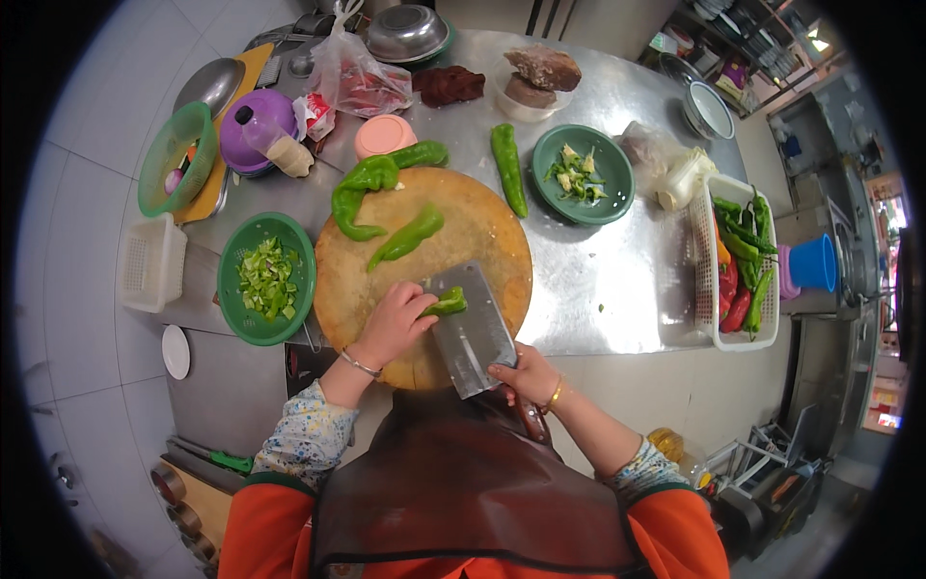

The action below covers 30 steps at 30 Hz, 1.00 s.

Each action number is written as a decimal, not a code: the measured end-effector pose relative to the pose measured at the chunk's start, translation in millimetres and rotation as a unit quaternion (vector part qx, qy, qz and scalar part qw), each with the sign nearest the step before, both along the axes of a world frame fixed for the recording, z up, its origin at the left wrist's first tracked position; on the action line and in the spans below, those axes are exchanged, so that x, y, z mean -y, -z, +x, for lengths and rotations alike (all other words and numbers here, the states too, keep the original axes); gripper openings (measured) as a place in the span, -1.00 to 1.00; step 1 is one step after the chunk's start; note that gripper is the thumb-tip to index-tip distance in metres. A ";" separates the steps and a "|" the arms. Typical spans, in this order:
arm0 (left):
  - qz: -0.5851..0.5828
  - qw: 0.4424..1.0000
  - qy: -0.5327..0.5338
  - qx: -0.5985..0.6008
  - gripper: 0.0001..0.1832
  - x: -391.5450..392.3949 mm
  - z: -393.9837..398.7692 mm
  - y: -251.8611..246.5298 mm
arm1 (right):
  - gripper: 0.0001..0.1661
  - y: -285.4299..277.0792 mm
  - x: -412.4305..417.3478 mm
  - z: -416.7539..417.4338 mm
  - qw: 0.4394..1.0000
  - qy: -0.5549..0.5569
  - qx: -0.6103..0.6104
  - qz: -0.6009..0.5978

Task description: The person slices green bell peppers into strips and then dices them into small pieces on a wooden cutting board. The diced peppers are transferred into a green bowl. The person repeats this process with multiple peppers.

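Observation:
My right hand [532,376] grips a metal cleaver [472,326] over the near part of a round wooden chopping board [477,210]. With its fingers on a piece of green pepper [450,301], my left hand [396,322] is at the blade's left edge; the pepper's right end lies over the blade. Another length of green pepper [409,235] rests farther up the board. A curled green pepper [354,195] lies across the board's upper left edge. Chopped green pepper [266,279] fills part of a green colander [230,318] at the left.
A green plate [618,203] with pepper tops and a long green pepper [509,170] lie beyond the board. Far right stands a white basket [745,341] of red and green peppers. A pink bowl [383,136], bagged food [365,83] and a purple bowl [235,137] stand behind.

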<state>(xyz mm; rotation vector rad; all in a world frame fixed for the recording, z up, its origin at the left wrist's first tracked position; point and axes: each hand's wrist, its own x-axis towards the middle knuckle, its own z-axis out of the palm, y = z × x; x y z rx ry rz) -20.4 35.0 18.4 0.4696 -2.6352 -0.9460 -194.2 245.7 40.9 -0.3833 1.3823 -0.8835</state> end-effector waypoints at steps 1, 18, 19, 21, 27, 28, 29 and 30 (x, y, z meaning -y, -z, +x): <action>0.010 1.000 0.001 -0.015 -0.62 0.4 1.5 -0.2 | -0.77 2.2 5.2 3.2 1.000 -0.005 0.000 -0.006; -0.074 0.985 -0.156 -0.029 -0.60 -10.8 39.9 22.0 | -0.74 18.8 50.1 44.0 0.995 -0.098 -0.016 -0.022; -0.073 0.983 -0.164 -0.036 -0.59 -11.9 40.3 22.6 | -0.72 21.0 51.5 48.2 0.994 -0.107 -0.036 -0.016; -0.077 0.981 -0.171 -0.055 -0.59 -13.0 42.0 25.3 | -0.69 24.9 54.4 58.9 0.972 -0.139 -0.178 -0.069; -0.060 0.970 -0.217 -0.088 -0.53 -14.5 43.3 35.3 | -0.60 26.4 75.1 81.5 0.923 -0.163 -0.338 -0.089; -0.052 0.970 -0.223 -0.085 -0.53 -14.3 43.3 36.0 | -0.60 23.8 76.1 79.7 0.938 -0.158 -0.300 -0.073; -0.043 0.969 -0.228 -0.082 -0.53 -14.4 43.8 36.0 | -0.59 20.6 76.3 74.7 0.953 -0.149 -0.259 -0.051; -0.032 0.970 -0.228 -0.075 -0.53 -13.7 43.6 35.8 | -0.59 15.8 72.7 69.9 0.952 -0.125 -0.267 -0.078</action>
